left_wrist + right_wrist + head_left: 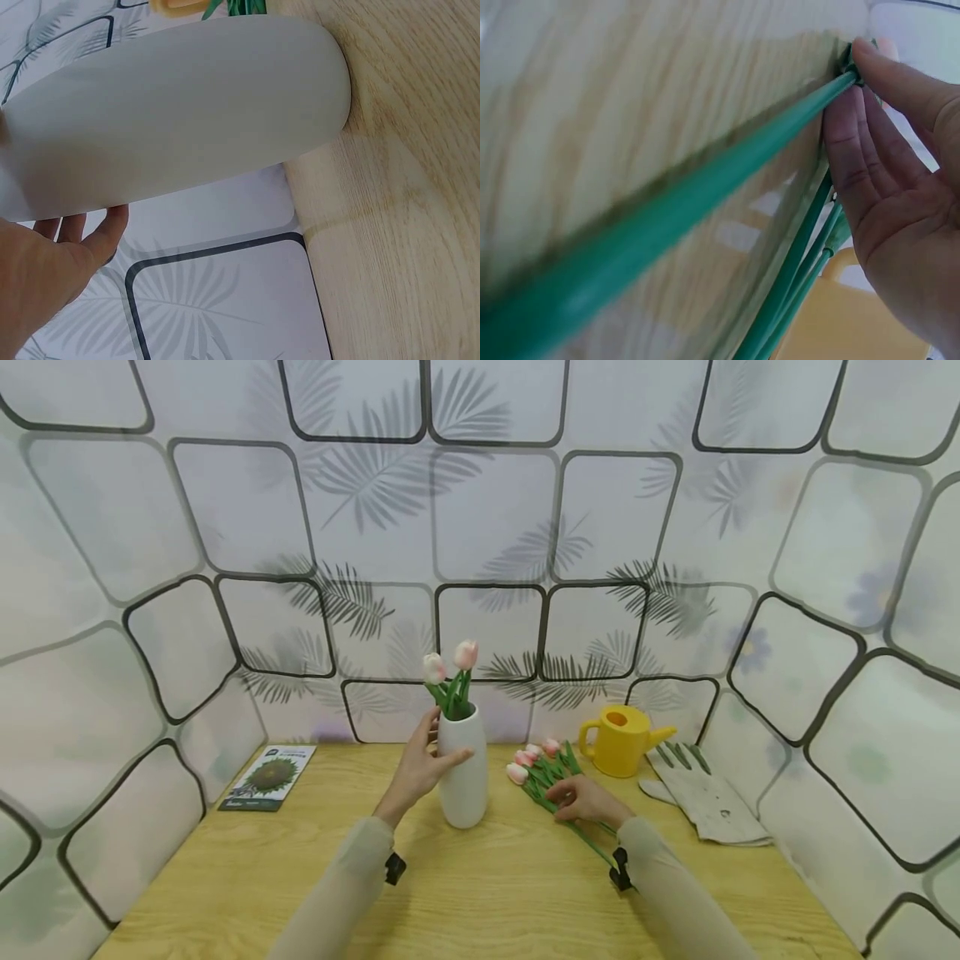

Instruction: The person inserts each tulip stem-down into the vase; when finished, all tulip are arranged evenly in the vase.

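Observation:
A white vase (463,781) stands upright on the table, holding pink-and-white tulips (453,681). My left hand (420,770) grips its left side, thumb across the front and fingers behind. Seen from the left wrist, the vase (180,112) fills the upper part and its base rests on the wood. Right of it, a bunch of pink tulips (534,768) lies on the table. My right hand (588,800) is over their stems. In the right wrist view, thumb and fingers pinch one green tulip stem (705,176); other stems (795,270) lie beside it.
A yellow watering can (618,747) stands behind the loose tulips. Pale gloves (716,806) lie to its right, partly over a light-coloured object (657,791). A seed packet (268,778) with a sunflower-like picture lies at the back left. Patterned curtain walls (480,527) border the wooden table (480,902).

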Tool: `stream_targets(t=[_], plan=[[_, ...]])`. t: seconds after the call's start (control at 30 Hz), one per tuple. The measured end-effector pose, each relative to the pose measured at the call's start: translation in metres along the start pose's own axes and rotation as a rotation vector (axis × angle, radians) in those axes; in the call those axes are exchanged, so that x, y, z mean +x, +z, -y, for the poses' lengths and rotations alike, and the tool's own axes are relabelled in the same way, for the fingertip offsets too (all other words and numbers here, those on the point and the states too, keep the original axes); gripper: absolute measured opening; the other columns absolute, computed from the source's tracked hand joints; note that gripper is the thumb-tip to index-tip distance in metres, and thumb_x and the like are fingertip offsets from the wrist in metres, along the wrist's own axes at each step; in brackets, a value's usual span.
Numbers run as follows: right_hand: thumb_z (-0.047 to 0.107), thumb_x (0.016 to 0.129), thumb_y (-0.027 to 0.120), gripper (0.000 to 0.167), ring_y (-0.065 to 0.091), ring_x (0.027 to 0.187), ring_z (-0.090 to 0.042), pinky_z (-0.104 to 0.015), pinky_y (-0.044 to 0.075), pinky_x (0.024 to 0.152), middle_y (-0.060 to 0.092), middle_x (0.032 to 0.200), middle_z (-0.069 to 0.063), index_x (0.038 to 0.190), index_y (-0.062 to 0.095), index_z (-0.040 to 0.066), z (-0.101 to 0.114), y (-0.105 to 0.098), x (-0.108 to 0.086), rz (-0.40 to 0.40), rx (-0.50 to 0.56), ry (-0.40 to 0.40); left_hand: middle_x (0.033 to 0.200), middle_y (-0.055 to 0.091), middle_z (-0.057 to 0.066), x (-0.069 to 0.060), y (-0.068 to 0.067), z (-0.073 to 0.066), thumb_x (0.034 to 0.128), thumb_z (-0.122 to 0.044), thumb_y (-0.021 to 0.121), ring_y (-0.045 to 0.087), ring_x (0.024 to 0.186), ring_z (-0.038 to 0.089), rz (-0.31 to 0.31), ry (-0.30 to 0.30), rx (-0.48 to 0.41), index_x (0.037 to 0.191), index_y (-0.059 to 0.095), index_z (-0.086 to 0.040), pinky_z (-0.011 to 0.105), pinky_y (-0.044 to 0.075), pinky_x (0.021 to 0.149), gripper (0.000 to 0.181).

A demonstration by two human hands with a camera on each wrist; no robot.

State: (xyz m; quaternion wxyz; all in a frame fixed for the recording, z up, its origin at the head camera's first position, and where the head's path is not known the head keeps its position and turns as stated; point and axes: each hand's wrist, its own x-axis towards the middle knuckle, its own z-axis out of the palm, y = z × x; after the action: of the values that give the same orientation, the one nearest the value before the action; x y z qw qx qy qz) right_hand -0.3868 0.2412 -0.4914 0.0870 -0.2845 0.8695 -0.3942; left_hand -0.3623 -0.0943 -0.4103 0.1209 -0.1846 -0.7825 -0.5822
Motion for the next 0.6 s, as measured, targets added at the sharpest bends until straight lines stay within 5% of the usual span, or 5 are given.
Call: stream_targets(t=[0.37, 0.6], plan=[[-0.001, 0.079, 0.076, 0.036, 0.068, 0.093, -0.028, -0.028, 0.057, 0.076, 0.068, 0.112, -0.025, 0.113, 0.066, -0.009, 0.002, -0.0011, 0.0023, -0.018, -0.024, -0.031, 0.136, 0.051, 0.013, 0.0009, 0.001, 0.0005, 0.0826, -0.026, 0.081, 0.052, 0.123, 0.033, 0.001, 0.008, 0.001, 0.152, 0.032, -0.027, 0.054, 0.049, 0.098, 0.085], [-0.004, 0.08, 0.071, 0.044, 0.068, 0.091, -0.025, -0.032, 0.057, 0.068, 0.064, 0.12, -0.029, 0.123, 0.061, -0.009, 0.0094, -0.0057, 0.0019, -0.058, 0.108, 0.037, 0.136, 0.05, 0.014, 0.0004, 0.0002, -0.0006, 0.0825, -0.026, 0.081, 0.052, 0.123, 0.034, 0.004, 0.015, -0.005, 0.152, 0.031, -0.026, 0.055, 0.049, 0.097, 0.086]])
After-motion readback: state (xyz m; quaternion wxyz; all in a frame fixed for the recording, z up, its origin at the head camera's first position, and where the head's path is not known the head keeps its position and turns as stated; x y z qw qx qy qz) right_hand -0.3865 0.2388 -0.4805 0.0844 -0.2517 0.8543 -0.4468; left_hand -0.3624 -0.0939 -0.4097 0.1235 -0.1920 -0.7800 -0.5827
